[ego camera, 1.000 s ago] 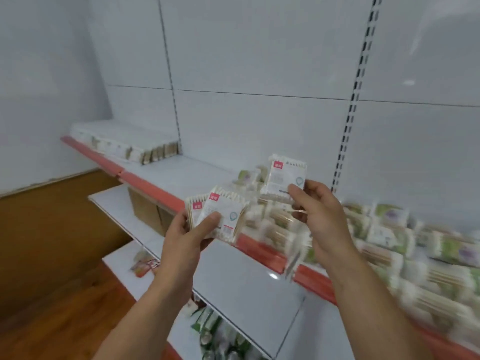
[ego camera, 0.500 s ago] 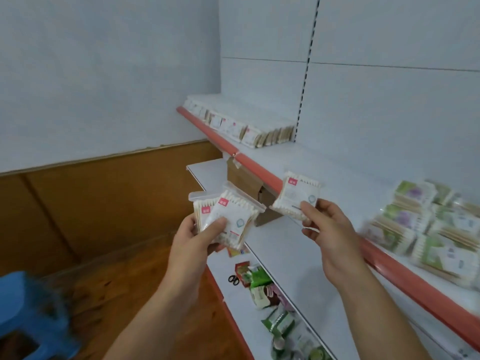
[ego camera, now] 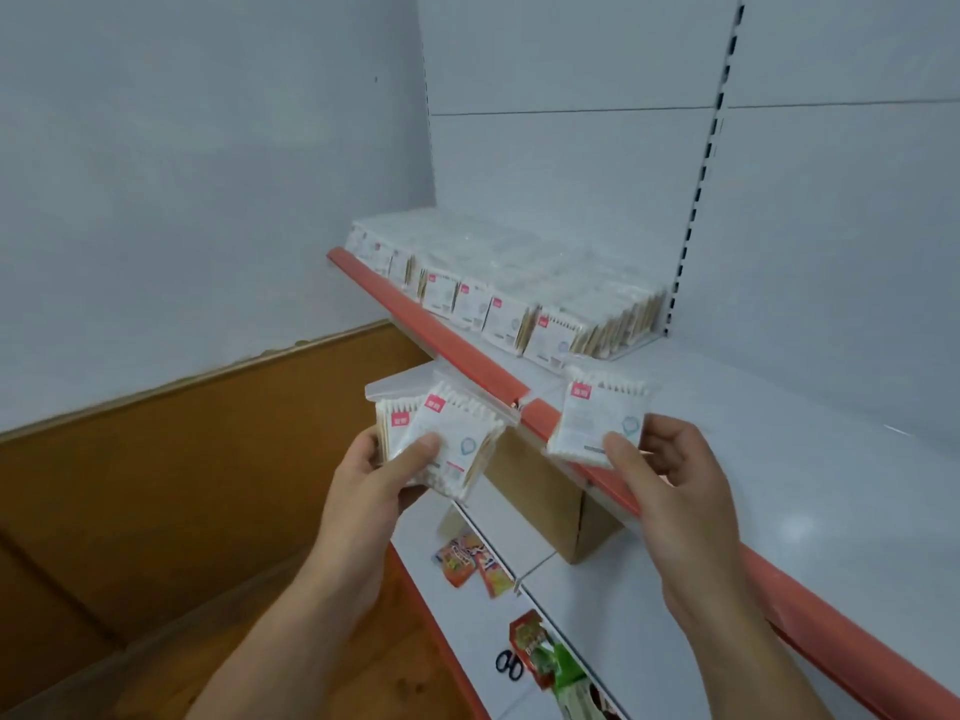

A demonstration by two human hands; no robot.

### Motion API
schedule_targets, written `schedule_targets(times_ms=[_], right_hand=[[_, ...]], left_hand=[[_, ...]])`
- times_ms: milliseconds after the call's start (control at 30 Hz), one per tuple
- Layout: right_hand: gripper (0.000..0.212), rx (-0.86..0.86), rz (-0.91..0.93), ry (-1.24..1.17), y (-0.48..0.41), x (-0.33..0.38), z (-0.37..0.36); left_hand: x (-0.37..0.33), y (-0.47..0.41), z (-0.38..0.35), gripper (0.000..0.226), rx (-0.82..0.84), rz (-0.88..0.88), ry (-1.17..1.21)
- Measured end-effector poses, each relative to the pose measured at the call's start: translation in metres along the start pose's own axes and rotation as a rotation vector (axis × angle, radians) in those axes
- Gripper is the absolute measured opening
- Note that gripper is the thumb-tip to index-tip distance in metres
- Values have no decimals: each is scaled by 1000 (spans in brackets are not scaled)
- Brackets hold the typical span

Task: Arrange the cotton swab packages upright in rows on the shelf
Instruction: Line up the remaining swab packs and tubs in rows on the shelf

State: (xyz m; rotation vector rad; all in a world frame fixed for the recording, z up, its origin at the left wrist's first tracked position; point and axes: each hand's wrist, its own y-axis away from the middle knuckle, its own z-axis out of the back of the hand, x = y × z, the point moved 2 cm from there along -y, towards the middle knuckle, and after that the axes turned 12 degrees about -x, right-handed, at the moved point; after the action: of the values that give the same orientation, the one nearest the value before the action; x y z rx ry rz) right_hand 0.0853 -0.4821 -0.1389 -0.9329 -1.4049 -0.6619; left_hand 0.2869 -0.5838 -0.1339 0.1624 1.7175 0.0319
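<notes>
Left hand (ego camera: 374,475) grasps two cotton swab packages (ego camera: 452,439), thumb across the front one, held just outside the red shelf edge (ego camera: 447,341). Right hand (ego camera: 670,475) pinches a single package (ego camera: 592,418) by its lower corner, upright, directly over that edge. Behind the edge, at its far end, rows of packages (ego camera: 519,293) stand upright on the shelf (ego camera: 779,433). Below the edge: a cardboard box (ego camera: 540,501); lower still, scissors (ego camera: 509,665).
</notes>
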Motion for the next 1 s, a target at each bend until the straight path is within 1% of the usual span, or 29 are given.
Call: schedule_targets(times_ms=[100,200,333,433,567,633,700,767,833,900,1000], right_hand=[[13,-81,30,58,-17,-3,-15],[11,-164,38,119,-32,-7,-26],[15,-262,39,187,-48,-13,-43],[17,-302,54,271,-59,-14,-64],[13,-322,70,417,-75,-14,-102],[12,-347,66,479,-84,-15,-119],[13,-387,55,523,-90,-16,-132],[12,-426,33,556,-92,-19,-142],[11,-445,9,613,-93,-23,-149],[11,-471,5,686,-95,-27,-153],[14,-513,-4,733,-96,-28,-157]], left_hand=[[-5,-42,-23,45,106,29,12],[-17,-87,-49,41,204,-14,38],[-36,-145,-78,42,295,-64,95],[-52,-183,-96,35,367,-60,133],[-68,-228,-116,20,464,-90,162],[-71,-246,-123,17,521,-100,181],[-75,-260,-127,24,595,-109,181],[-77,-271,-130,37,667,-104,192],[-80,-278,-133,46,736,-92,206],[-80,-281,-138,46,807,-59,203],[-75,-281,-144,43,882,-9,196]])
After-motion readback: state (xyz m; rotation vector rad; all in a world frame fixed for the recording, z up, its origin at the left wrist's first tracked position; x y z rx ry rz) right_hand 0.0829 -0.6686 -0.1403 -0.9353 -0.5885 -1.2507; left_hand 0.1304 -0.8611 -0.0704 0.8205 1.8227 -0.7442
